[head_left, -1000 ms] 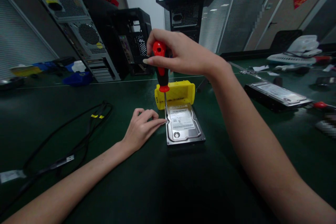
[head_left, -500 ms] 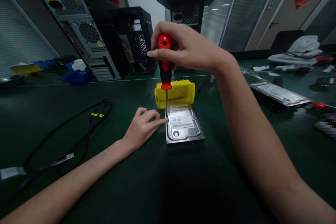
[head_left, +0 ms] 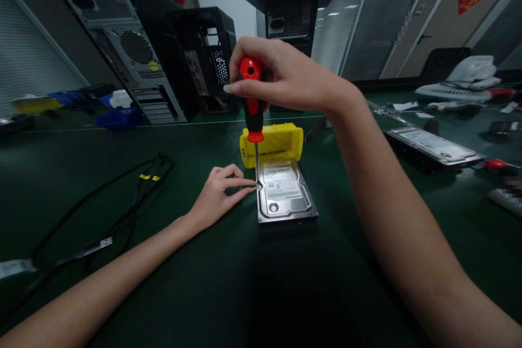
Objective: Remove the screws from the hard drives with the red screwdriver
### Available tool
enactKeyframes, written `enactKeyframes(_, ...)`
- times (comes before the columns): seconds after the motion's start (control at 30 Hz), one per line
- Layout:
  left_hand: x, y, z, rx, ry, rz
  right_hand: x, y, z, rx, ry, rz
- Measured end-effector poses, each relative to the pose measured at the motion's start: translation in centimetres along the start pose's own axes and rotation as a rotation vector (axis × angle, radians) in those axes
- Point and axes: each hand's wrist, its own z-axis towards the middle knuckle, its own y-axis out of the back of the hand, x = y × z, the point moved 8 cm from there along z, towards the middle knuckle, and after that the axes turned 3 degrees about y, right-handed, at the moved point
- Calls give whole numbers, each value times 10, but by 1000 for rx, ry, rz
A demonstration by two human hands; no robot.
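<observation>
My right hand (head_left: 277, 76) is wrapped round the handle of a red and black screwdriver (head_left: 253, 111), which stands nearly upright. Its shaft points down to the left edge of a silver hard drive (head_left: 281, 187) lying flat, label up. At that same edge my left hand (head_left: 218, 193) has its thumb and index fingertips pinched together beside the screwdriver tip. Whatever sits between them is too small to make out. Touching or close behind the drive's far end, a yellow plastic bin (head_left: 291, 141) lies with its opening toward me.
Black cables (head_left: 134, 212) with a USB plug lie at left. Behind stand a computer tower (head_left: 134, 46), an open black case (head_left: 212, 60) and another case (head_left: 291, 19). A second hard drive (head_left: 436, 144) and a blue bin (head_left: 118, 118) are on the green table.
The screwdriver and my right hand have shifted slightly left and down. My left index finger has stretched out to meet the thumb at the screwdriver tip.
</observation>
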Motion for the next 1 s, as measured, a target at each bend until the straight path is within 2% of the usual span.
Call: enactKeyframes(1.0, -5, 3, -1, -44, -37, 47, 0, -4, 2, -8, 10, 23)
